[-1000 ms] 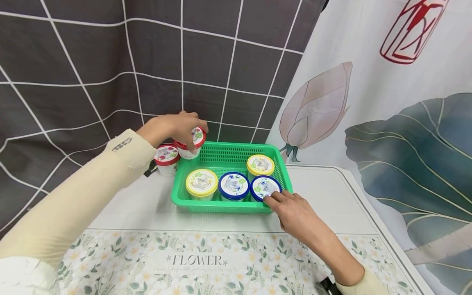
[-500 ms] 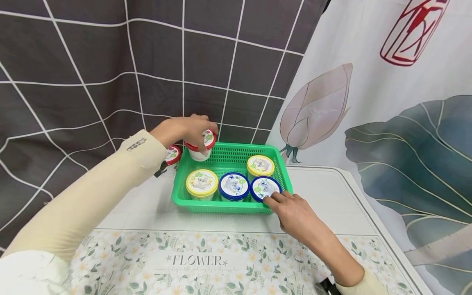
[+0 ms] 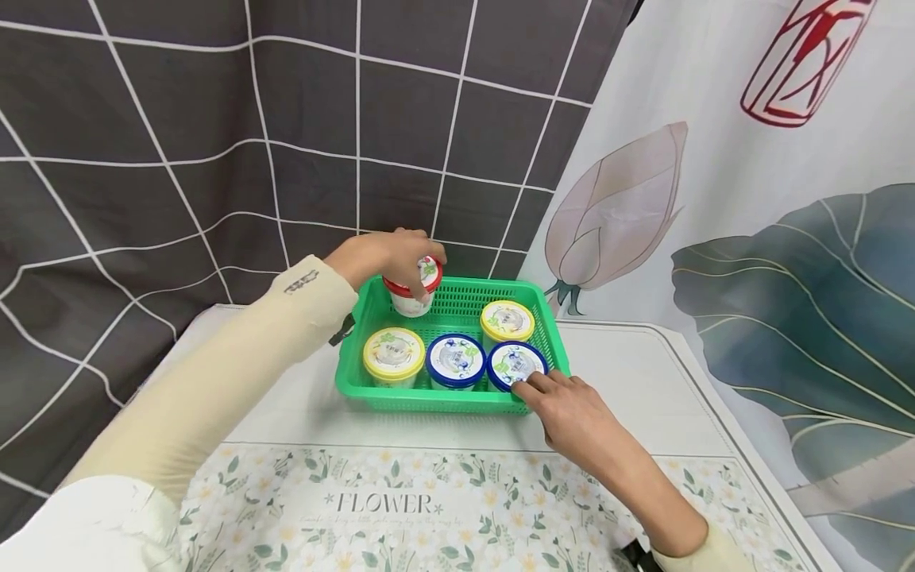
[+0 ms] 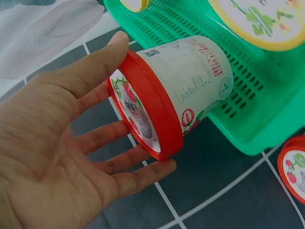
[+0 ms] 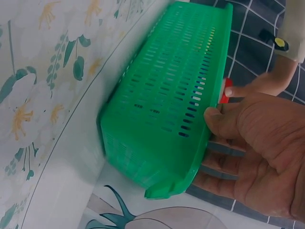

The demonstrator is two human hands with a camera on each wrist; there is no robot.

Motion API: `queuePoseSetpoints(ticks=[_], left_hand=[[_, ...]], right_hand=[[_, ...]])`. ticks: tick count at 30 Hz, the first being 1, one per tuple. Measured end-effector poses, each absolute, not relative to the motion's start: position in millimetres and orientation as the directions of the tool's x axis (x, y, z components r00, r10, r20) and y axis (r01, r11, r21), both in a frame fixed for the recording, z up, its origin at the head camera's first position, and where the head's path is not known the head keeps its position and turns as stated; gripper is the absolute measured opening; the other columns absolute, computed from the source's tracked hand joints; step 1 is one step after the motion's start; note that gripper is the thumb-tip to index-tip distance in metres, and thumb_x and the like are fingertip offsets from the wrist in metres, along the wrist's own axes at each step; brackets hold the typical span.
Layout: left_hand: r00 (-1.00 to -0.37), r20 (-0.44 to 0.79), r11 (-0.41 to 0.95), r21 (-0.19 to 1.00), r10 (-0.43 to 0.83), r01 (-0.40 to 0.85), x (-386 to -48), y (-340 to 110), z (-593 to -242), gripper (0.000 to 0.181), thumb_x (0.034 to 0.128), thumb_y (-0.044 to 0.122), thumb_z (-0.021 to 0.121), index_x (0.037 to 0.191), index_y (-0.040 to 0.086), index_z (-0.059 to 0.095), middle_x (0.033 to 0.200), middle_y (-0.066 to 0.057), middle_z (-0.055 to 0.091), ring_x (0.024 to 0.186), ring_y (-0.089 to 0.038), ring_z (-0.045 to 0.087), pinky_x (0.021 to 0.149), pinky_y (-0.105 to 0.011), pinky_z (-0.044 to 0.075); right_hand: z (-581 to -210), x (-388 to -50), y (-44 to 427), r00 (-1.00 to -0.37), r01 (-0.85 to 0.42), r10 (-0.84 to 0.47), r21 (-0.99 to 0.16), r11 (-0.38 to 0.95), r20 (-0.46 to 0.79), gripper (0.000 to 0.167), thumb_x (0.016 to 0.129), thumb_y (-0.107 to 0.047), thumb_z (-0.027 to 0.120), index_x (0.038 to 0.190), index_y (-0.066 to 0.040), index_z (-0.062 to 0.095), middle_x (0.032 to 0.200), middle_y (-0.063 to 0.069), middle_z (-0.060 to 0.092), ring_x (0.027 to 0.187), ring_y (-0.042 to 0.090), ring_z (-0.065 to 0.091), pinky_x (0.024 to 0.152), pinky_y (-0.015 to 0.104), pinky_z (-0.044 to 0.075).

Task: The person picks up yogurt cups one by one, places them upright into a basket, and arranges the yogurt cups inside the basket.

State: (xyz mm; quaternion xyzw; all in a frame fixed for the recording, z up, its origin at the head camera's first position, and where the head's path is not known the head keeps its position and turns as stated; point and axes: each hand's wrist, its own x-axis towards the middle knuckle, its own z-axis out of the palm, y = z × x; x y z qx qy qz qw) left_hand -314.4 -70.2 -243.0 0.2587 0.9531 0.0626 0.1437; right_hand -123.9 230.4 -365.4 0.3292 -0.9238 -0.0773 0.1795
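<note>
My left hand (image 3: 393, 254) grips a red-lidded tub (image 3: 413, 305) by its lid, over the back left of the green plastic basket (image 3: 436, 400). The left wrist view shows thumb and fingers round the lid's rim, with the tub's white printed body (image 4: 190, 76) beyond. At the basket's front right corner, my right hand (image 3: 575, 409) pinches the rim, thumb outside and fingers inside, close to a blue-lidded tub (image 3: 516, 364). Another blue-lidded tub (image 3: 455, 360) and two yellow-lidded tubs, one front left (image 3: 394, 353) and one back right (image 3: 507, 319), stand in the basket.
Another red-lidded tub (image 4: 293, 167) stands outside the basket in the left wrist view; the left arm hides it in the head view. A dark checked curtain (image 3: 300, 119) hangs close behind the basket. A flowered mat (image 3: 386, 504) covers the table's front.
My left hand has carried the red-lidded tub to the right, from the basket's back left corner to over its inside. The left sleeve now covers the other red-lidded tub. My right hand stays put.
</note>
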Motion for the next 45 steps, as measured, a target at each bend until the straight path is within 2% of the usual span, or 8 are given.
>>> queuePoseSetpoints(ticks=[9,18,31,45], left_hand=[[-0.804,-0.271,0.848,0.197,0.529,0.491,-313,-51,-248,0.075,0.0964,0.033,0.089,0.164,0.024,0.057,0.168,-0.015,0.049,0.154,-0.042,0.041,0.113,-0.055,0.062],[-0.816,-0.283,0.863,0.191,0.504,0.467,-312,-43,-258,0.079,0.0954,0.036,0.091,0.165,0.03,0.054,0.171,-0.014,0.045,0.154,-0.038,0.042,0.112,-0.054,0.063],[-0.792,-0.298,0.845,0.219,0.534,0.488,-313,-28,-270,0.079,0.0986,0.038,0.088,0.168,0.025,0.052,0.172,-0.015,0.044,0.155,-0.042,0.04,0.113,-0.054,0.062],[-0.815,-0.338,0.882,0.181,0.471,0.435,-311,-14,-281,0.083,0.0984,0.041,0.087,0.17,0.029,0.048,0.175,-0.012,0.041,0.16,-0.038,0.038,0.117,-0.055,0.06]], right_hand=[[-366,-124,230,-0.716,-0.578,-0.635,0.263,0.772,0.289,0.045,0.086,0.012,0.083,0.121,-0.015,0.076,0.105,0.003,0.076,0.083,0.02,0.058,0.069,0.037,0.058],[-365,-123,229,-0.72,-0.577,-0.634,0.263,0.773,0.281,0.045,0.086,0.011,0.085,0.121,-0.015,0.075,0.106,0.003,0.076,0.084,0.02,0.059,0.071,0.039,0.06],[-366,-122,229,-0.728,-0.566,-0.626,0.27,0.779,0.279,0.046,0.085,0.011,0.086,0.12,-0.015,0.074,0.105,0.003,0.075,0.084,0.02,0.058,0.07,0.038,0.06],[-366,-122,227,-0.74,-0.555,-0.619,0.282,0.783,0.262,0.045,0.084,0.01,0.088,0.118,-0.015,0.073,0.104,0.003,0.075,0.082,0.02,0.056,0.07,0.037,0.059]])
